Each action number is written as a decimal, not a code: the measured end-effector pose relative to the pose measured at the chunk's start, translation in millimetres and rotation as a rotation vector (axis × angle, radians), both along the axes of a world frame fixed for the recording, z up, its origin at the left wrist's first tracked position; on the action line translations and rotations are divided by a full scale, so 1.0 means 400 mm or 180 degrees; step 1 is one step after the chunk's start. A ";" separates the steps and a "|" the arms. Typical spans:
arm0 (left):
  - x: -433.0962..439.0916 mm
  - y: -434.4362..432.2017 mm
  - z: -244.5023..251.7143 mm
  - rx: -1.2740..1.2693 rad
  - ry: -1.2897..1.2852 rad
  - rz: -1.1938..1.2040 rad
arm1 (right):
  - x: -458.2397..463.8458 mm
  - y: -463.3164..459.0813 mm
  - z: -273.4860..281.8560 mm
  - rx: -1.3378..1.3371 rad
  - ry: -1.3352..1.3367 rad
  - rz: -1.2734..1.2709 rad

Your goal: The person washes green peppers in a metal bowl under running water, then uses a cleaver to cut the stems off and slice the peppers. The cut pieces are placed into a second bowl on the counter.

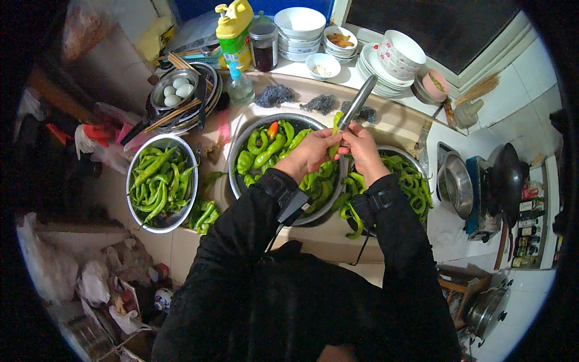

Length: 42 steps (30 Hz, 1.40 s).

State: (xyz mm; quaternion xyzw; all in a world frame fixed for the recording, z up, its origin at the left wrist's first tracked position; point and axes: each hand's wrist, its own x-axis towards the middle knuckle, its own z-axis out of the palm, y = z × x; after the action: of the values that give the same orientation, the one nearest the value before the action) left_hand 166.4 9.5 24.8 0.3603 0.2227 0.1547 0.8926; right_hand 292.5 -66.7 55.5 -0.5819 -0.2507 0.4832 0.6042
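Observation:
Both my hands meet over a large metal basin (234, 167) of green peppers (270, 151), one of them partly orange-red. My left hand (313, 151) pinches a green pepper (336, 131) between thumb and fingers, held roughly upright. The fingers of my right hand (362, 147) touch the same pepper from the other side; their exact hold is partly hidden. A metal faucet spout (359, 102) reaches down just beyond my fingertips. More green peppers fill an oval metal basin (195, 199) at the left and a metal basin (423, 169) at the right, partly behind my right sleeve.
Stacked bowls (301, 43), plates (384, 77), a yellow jug (235, 27) and a dark jar (263, 47) line the back ledge. Eggs in a metal bowl (156, 97) are at the left. Scouring pads (275, 95) lie behind the basin; a wok (506, 181) stands right.

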 end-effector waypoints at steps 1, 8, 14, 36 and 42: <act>-0.005 -0.005 -0.003 0.0131 -0.0074 -0.0027 | 0.003 0.001 -0.005 -0.0035 -0.0051 0.0097; -0.045 -0.013 -0.002 0.0249 -0.0380 -0.0235 | 0.074 0.049 -0.073 -0.0532 -0.2981 0.0060; -0.073 -0.030 0.023 0.0927 -0.0119 -0.0158 | 0.112 -0.001 -0.065 -0.1867 -0.5824 0.1119; -0.156 -0.070 0.050 0.1082 0.0164 0.0228 | -0.055 -0.084 0.064 -0.0353 -0.0462 0.0360; -0.186 -0.072 0.051 0.0931 0.0263 0.0171 | -0.071 -0.105 0.045 -0.0073 0.0562 0.0092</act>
State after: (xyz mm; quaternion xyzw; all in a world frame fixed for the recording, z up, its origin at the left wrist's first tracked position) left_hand 92.1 -19.3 45.1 0.4865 0.2439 0.1944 0.8161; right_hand 264.0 -108.6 73.3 -0.5403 -0.1992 0.5441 0.6102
